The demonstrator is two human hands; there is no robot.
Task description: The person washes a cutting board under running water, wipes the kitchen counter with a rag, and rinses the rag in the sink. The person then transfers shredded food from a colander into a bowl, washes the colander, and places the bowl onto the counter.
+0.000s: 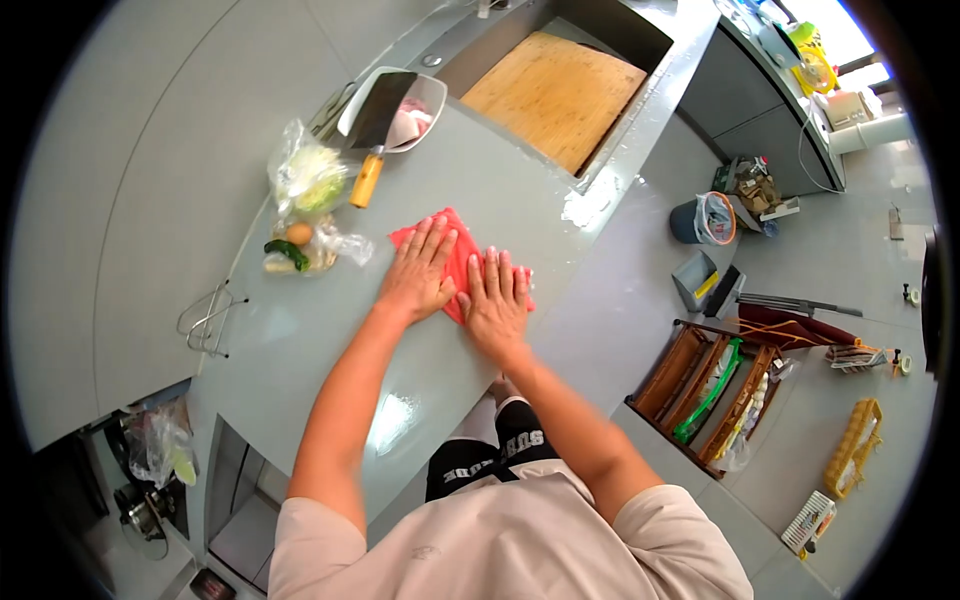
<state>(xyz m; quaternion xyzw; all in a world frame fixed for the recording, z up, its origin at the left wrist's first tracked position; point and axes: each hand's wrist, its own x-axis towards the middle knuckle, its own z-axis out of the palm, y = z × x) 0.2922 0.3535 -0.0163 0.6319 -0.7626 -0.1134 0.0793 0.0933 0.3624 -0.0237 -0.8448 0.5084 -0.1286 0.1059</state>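
A red cloth (460,262) lies spread on the grey countertop (330,330). My left hand (415,272) rests flat on its left part, fingers stretched out. Beside it, my right hand (495,308) presses on the cloth's right part, also with straight fingers. Parts of the cloth are hidden under both palms. Farther back, a cleaver (380,120) with a wooden handle lies across a white bowl (437,92) that holds raw meat (410,122). To the left are a plastic bag of leafy vegetable (312,175), an egg (299,233) and a green pepper (285,254).
A wooden cutting board (555,95) sits in the sink (485,52) at the back. A wire rack (208,318) stands at the counter's left edge. On the floor to the right are a bin (690,222), a dustpan (693,280) and a brown shelf rack (680,370).
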